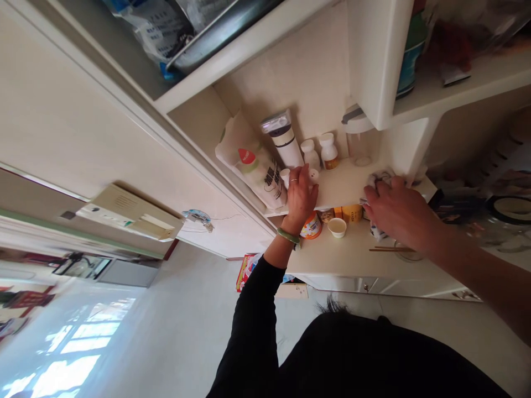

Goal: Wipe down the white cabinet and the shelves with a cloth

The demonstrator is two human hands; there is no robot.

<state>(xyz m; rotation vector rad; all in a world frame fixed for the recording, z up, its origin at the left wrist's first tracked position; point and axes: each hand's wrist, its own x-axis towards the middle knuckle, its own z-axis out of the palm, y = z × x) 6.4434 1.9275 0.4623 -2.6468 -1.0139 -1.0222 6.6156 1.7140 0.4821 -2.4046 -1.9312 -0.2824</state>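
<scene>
My left hand (302, 194), with a ring and a green bangle, reaches onto the shelf (340, 185). Its fingers are curled round a small white container (313, 176), mostly hidden by the hand. Another small white item (285, 176) shows at the other side of the fingers. Just behind stand two white bottles (310, 153), a white tube-shaped container (286, 145) and a white soft pack (253, 160) with a red drop mark. My right hand (396, 209) is closed on a crumpled greyish cloth (382, 177), pressed against the shelf's right part.
A clear lidded jug (362, 138) stands behind the cloth. On the counter below are a small cup (337, 227), an orange-and-white tub (311, 225) and chopsticks (384, 249). An upper shelf edge (249, 52) runs overhead, and a cabinet divider (373, 66) juts down at right.
</scene>
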